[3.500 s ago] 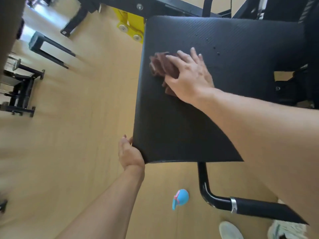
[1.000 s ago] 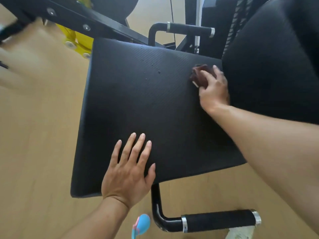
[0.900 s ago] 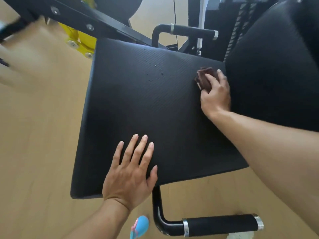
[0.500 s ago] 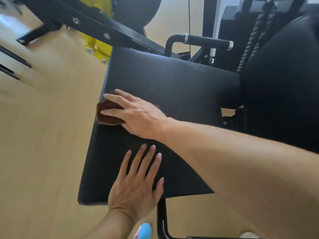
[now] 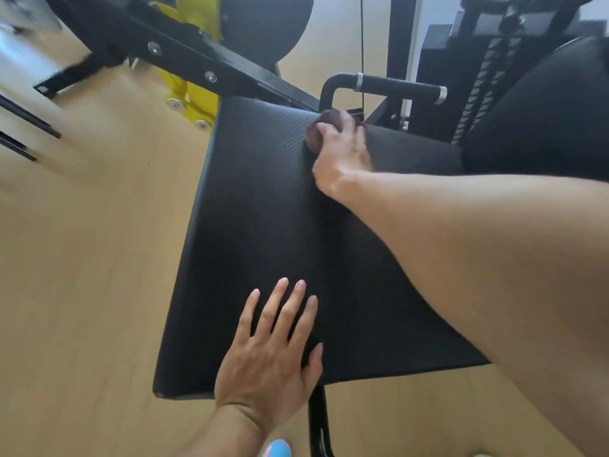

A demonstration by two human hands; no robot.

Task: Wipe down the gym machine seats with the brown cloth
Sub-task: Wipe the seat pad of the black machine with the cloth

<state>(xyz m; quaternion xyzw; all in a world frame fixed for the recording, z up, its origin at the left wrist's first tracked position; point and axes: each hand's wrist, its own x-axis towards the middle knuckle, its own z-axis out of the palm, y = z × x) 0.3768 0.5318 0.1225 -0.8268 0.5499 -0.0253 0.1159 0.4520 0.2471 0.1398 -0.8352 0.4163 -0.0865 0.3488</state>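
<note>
A wide black padded seat (image 5: 257, 232) of a gym machine fills the middle of the head view. My right hand (image 5: 342, 153) presses the brown cloth (image 5: 314, 135) onto the seat's far edge, close to the black side handle (image 5: 395, 85). Most of the cloth is hidden under my fingers. My left hand (image 5: 270, 357) lies flat on the seat's near edge, fingers spread, holding nothing. My right forearm crosses the seat's right half.
A black back pad (image 5: 540, 107) rises at the right, with a weight stack (image 5: 474, 70) behind it. A black frame beam (image 5: 184, 57) and yellow bracket (image 5: 191, 94) stand beyond the seat. Wooden floor (image 5: 82, 258) lies to the left. A blue and pink object (image 5: 278, 449) lies below.
My right hand has swept the cloth from the seat's left edge up to its far edge by the handle. My left hand has stayed flat on the near edge.
</note>
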